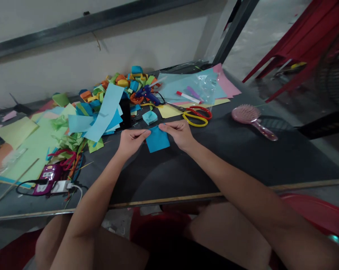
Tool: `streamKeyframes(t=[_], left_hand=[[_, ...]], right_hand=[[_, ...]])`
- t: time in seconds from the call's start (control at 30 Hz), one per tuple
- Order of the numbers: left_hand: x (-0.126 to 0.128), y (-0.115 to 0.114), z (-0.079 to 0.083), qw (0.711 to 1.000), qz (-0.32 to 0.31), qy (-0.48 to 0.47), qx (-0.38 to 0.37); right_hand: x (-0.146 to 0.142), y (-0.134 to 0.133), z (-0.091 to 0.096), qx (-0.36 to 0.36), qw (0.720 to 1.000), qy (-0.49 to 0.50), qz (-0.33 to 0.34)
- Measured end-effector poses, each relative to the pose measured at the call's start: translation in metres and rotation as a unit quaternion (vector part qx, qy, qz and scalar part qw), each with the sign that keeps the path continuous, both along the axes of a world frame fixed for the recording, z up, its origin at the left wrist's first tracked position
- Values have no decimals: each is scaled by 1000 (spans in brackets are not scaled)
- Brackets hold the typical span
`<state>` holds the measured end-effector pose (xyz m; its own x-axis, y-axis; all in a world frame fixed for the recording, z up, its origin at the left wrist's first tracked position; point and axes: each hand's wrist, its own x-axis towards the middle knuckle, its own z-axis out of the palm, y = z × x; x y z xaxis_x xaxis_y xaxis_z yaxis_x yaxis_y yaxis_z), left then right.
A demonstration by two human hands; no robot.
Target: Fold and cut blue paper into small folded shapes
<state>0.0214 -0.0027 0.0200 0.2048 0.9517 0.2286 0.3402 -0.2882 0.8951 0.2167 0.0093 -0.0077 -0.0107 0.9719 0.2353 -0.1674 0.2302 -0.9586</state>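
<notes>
Bare forearms (237,180) rise from the bottom edge to frame centre, where the left hand (130,142) and right hand (180,133) pinch the top edge of a blue paper square (158,141) between thumb and fingers, over the counter (158,183). Just above sits pale-blue folded paper (149,118); scissors (185,110) lie rightward, a pink hairbrush (246,113) farther right.

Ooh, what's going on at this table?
A person is pinching a small bright-blue square of paper by its upper edge, between the left fingers and the right fingers. It hangs over the dark tabletop. Just beyond it sits a small pale-blue folded paper piece. Metal scissors with red and yellow handles lie past the right fingers, touched by neither hand.
</notes>
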Motion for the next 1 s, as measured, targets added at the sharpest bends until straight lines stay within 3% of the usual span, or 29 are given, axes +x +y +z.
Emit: streamKeyframes(t=[0.27,0.5,0.7,0.83,1.0], left_hand=[[-6,2,0,999,-36,-12,-20],[-5,2,-1,1000,-24,0,-14],[-7,5,-2,999,-17,-6,31],[-9,5,1,990,-13,61,128],[-13,4,5,923,-49,204,323]], right_hand=[[3,1,2,18,999,-40,17],[6,-1,4,24,998,-62,15],[5,-5,5,30,997,-72,17],[5,-7,8,57,996,-66,-29],[7,-7,14,204,974,-78,-58]])
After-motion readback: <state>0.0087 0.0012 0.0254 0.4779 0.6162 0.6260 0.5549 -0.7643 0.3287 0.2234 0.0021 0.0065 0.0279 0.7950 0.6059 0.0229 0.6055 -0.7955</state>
